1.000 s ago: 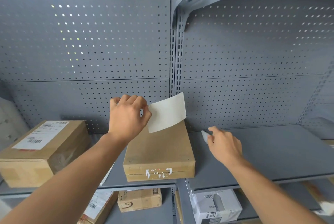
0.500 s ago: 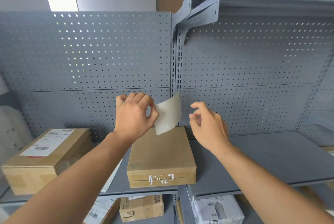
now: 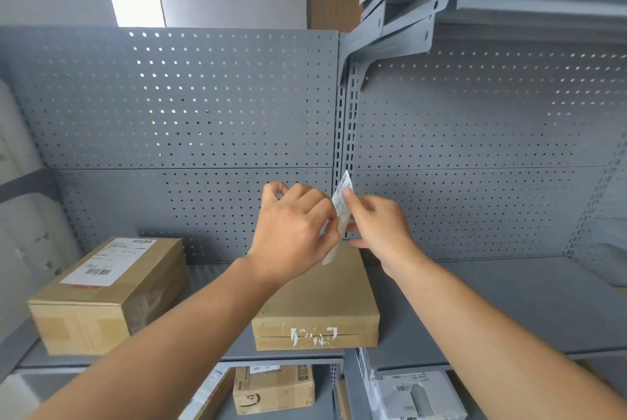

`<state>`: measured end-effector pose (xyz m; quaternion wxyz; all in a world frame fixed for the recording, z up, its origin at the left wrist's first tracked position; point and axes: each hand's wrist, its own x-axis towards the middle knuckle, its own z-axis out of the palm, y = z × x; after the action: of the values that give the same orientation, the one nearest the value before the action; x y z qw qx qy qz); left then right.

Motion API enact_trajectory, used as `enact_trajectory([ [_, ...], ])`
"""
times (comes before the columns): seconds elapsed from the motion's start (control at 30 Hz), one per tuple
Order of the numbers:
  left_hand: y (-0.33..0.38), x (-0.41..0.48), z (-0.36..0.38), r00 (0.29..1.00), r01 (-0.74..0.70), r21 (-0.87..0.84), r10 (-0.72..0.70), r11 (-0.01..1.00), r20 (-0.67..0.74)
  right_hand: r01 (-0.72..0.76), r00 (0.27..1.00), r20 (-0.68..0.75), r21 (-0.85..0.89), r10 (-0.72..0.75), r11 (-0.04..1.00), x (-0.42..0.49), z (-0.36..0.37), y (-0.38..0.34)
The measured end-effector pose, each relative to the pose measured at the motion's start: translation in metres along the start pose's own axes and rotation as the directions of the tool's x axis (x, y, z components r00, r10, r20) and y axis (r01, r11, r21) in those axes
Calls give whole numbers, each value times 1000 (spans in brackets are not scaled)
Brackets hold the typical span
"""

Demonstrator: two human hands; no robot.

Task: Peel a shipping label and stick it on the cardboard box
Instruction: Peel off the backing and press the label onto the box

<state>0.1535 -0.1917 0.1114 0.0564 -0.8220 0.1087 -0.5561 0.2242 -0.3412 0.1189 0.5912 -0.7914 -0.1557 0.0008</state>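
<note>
A flat cardboard box (image 3: pixel 325 297) with torn white label scraps on its front lies on the grey shelf (image 3: pixel 492 304), its top bare. Above its far end I hold a white shipping label (image 3: pixel 342 202) almost edge-on, printed side facing right. My left hand (image 3: pixel 291 233) pinches its left side and lower part. My right hand (image 3: pixel 380 223) pinches its upper edge with thumb and forefinger. Both hands hover above the box without touching it.
A bigger cardboard box (image 3: pixel 101 297) with a label stuck on top stands at the shelf's left. Grey pegboard (image 3: pixel 203 114) backs the shelf, with a slotted upright (image 3: pixel 342 134) in the middle. More parcels (image 3: pixel 271 387) lie on the lower shelf.
My right hand rose from the shelf and took hold of the label beside my left hand. The label turned from flat-on to nearly edge-on. The camera tilted up.
</note>
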Motion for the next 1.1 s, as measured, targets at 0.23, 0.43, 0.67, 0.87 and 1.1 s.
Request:
enact_trajectory([
  [0.23, -3, -17, 4, 992, -43, -54, 49, 998, 117, -93, 996, 2, 130, 93, 987, 8, 5, 12],
  [0.43, -13, -21, 1, 976, 57, -76, -40, 995, 214, 13, 993, -114, 77, -4, 997, 11, 6, 15],
  [0.67, -22, -15, 7, 741, 618, -199, -481, 760, 468, 76, 996, -65, 192, -64, 979, 3, 4, 9],
  [0.87, -25, -11, 10, 562, 827, -395, -613, 400, 555, 83, 997, -14, 256, -82, 963, 1, 4, 10],
  [1.1, -29, -16, 9, 486, 842, -514, -641, 163, 594, 148, 988, -48, 91, -144, 985, 10, 11, 31],
])
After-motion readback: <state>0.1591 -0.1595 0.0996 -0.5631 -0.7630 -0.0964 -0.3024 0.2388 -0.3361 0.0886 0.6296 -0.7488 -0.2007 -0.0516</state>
